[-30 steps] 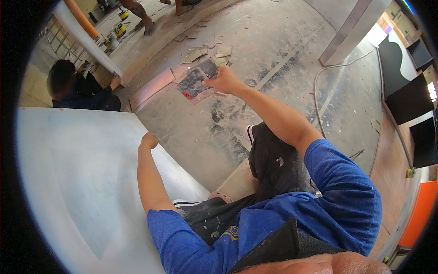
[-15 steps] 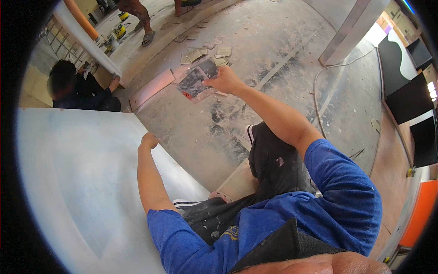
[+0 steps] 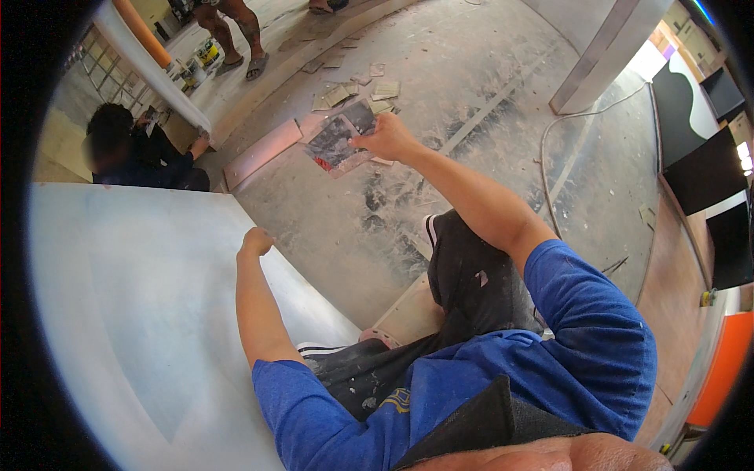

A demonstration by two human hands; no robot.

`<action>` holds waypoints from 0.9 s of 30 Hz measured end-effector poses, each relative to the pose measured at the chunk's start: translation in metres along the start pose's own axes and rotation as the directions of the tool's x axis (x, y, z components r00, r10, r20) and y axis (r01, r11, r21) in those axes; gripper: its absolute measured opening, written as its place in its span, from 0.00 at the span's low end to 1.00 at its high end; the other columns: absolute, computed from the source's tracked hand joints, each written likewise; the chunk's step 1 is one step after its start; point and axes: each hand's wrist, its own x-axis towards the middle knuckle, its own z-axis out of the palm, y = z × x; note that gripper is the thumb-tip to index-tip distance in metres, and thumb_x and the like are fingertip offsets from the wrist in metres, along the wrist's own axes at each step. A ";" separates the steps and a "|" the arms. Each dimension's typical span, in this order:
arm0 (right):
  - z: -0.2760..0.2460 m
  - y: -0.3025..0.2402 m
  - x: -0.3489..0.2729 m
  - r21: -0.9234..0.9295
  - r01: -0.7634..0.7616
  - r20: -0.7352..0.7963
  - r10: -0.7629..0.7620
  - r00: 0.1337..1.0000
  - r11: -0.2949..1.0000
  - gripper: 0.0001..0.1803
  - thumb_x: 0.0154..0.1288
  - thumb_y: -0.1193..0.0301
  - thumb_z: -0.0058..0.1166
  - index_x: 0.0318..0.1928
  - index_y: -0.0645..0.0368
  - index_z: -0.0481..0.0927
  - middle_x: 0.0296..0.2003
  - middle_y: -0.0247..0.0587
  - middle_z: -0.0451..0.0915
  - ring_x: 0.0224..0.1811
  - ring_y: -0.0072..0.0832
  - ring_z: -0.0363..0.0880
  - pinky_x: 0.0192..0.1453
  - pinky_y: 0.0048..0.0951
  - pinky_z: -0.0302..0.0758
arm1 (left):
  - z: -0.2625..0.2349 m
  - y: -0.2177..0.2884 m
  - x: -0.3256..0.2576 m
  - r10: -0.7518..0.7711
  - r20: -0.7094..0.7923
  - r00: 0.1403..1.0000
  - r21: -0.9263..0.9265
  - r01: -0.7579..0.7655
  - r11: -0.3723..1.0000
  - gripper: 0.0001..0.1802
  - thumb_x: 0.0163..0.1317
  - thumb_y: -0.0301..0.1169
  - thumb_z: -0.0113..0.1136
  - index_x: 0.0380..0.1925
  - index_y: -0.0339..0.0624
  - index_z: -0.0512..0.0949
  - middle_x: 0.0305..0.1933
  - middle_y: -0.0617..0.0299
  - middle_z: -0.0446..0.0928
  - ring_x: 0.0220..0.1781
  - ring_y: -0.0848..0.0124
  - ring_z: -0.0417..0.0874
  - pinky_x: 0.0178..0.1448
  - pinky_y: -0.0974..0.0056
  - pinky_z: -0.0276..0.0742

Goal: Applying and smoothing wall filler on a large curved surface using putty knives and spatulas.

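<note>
Head view, fingers outward: pinching what with the right hand?

— A flat dark sheet, smeared pale, reddish at the low corner. Looks nipped by one end between thumb and fingers. Lying left of the fingertips and slightly lower in frame, with the long axis running upper right to lower left, so away from the knuckles. Can't tell if touching the floor or held clear.

— And with the left hand?

— Curled at the edge of a big white panel. Fingertips hidden, so can't tell if gripping or just resting. Well apart from the sheet, down and left. Nearer hand by far: the right.

— Around all that?

— Just left of the sheet, a pinkish plank. Just beyond, some pale flat pieces. Farther out, a co-worker low down behind the panel, somebody's sandaled legs up top, a hose off right.
</note>
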 end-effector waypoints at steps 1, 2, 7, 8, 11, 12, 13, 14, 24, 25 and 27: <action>0.001 0.001 0.001 0.001 0.001 0.001 -0.001 1.000 1.000 0.19 0.40 0.64 0.62 0.22 0.71 0.74 0.18 0.48 0.74 0.22 0.30 0.73 0.27 0.30 0.69 | 0.001 -0.002 0.000 -0.012 0.000 1.000 -0.017 0.012 1.000 0.28 0.47 0.33 0.58 0.49 0.31 0.68 0.20 0.54 0.74 0.18 0.68 0.75 0.21 0.66 0.70; 0.001 0.002 0.002 -0.007 0.012 -0.008 -0.012 1.000 1.000 0.19 0.40 0.64 0.62 0.21 0.71 0.74 0.17 0.47 0.74 0.21 0.29 0.73 0.27 0.30 0.69 | 0.001 -0.002 0.001 -0.020 0.000 1.000 -0.031 0.020 0.999 0.28 0.47 0.33 0.59 0.49 0.31 0.68 0.21 0.54 0.75 0.19 0.67 0.75 0.21 0.65 0.70; -0.001 0.004 0.002 -0.100 -0.060 -0.001 0.060 0.998 0.993 0.19 0.39 0.64 0.63 0.18 0.71 0.73 0.15 0.47 0.72 0.19 0.29 0.71 0.26 0.31 0.68 | 0.005 -0.003 0.000 -0.052 -0.044 0.998 -0.042 0.050 0.998 0.28 0.47 0.33 0.59 0.49 0.32 0.68 0.23 0.53 0.75 0.19 0.67 0.75 0.23 0.64 0.71; 0.000 0.007 0.004 -0.086 -0.022 -0.022 0.020 1.000 0.996 0.20 0.39 0.64 0.63 0.17 0.70 0.73 0.15 0.47 0.72 0.19 0.29 0.71 0.26 0.31 0.68 | 0.005 -0.004 0.002 -0.054 -0.053 0.997 -0.041 0.052 0.998 0.28 0.47 0.33 0.59 0.49 0.32 0.68 0.23 0.53 0.75 0.19 0.67 0.75 0.23 0.64 0.71; -0.002 0.008 0.002 -0.067 0.011 -0.040 -0.014 0.999 0.998 0.20 0.39 0.63 0.63 0.18 0.71 0.73 0.14 0.47 0.72 0.19 0.29 0.71 0.25 0.31 0.68 | 0.003 -0.005 0.003 -0.055 -0.057 0.997 -0.081 0.051 0.995 0.28 0.48 0.33 0.59 0.49 0.32 0.68 0.22 0.53 0.75 0.19 0.67 0.75 0.22 0.64 0.71; -0.003 0.003 0.000 -0.062 0.003 -0.032 -0.005 0.999 0.998 0.20 0.39 0.63 0.63 0.18 0.71 0.73 0.14 0.47 0.72 0.19 0.29 0.71 0.25 0.31 0.68 | 0.003 -0.003 0.002 -0.054 -0.056 0.997 -0.083 0.049 0.995 0.28 0.48 0.33 0.59 0.49 0.32 0.68 0.22 0.53 0.75 0.19 0.67 0.75 0.22 0.64 0.71; -0.004 -0.001 -0.004 -0.065 0.002 -0.031 -0.004 1.000 0.998 0.20 0.39 0.63 0.63 0.18 0.71 0.73 0.14 0.47 0.72 0.19 0.29 0.71 0.25 0.31 0.68 | 0.004 -0.001 0.000 -0.061 -0.035 0.998 -0.108 0.057 0.993 0.27 0.48 0.33 0.59 0.49 0.32 0.68 0.21 0.54 0.75 0.19 0.68 0.75 0.22 0.64 0.70; -0.007 -0.010 -0.008 -0.064 -0.015 -0.027 0.013 1.000 0.998 0.20 0.39 0.64 0.63 0.19 0.71 0.73 0.14 0.47 0.72 0.18 0.29 0.71 0.25 0.30 0.68 | 0.001 0.001 -0.003 -0.069 -0.018 0.997 -0.131 0.066 0.989 0.27 0.48 0.33 0.59 0.48 0.31 0.68 0.20 0.54 0.74 0.18 0.68 0.75 0.21 0.64 0.70; -0.005 -0.007 0.001 -0.096 -0.072 0.056 0.078 0.995 0.993 0.17 0.42 0.66 0.62 0.31 0.66 0.77 0.24 0.43 0.77 0.26 0.26 0.72 0.32 0.27 0.69 | 0.001 -0.007 0.006 -0.012 -0.042 0.999 -0.048 0.010 0.999 0.26 0.47 0.34 0.59 0.45 0.30 0.70 0.19 0.55 0.74 0.18 0.68 0.75 0.20 0.64 0.70; -0.003 -0.006 0.001 -0.091 -0.070 0.063 0.076 0.995 0.993 0.17 0.42 0.66 0.62 0.31 0.66 0.77 0.24 0.43 0.77 0.26 0.26 0.72 0.32 0.27 0.69 | 0.002 -0.011 0.004 -0.005 -0.069 0.998 -0.042 0.002 0.999 0.25 0.47 0.34 0.59 0.44 0.29 0.71 0.18 0.54 0.74 0.18 0.67 0.75 0.21 0.64 0.70; 0.004 -0.014 -0.001 -0.076 -0.111 0.008 0.112 0.994 0.991 0.20 0.39 0.63 0.63 0.24 0.69 0.76 0.19 0.45 0.75 0.22 0.27 0.72 0.28 0.31 0.69 | 0.003 -0.020 -0.006 0.059 -0.098 0.993 0.023 -0.057 0.998 0.23 0.46 0.35 0.58 0.39 0.29 0.73 0.18 0.53 0.74 0.18 0.66 0.76 0.23 0.62 0.71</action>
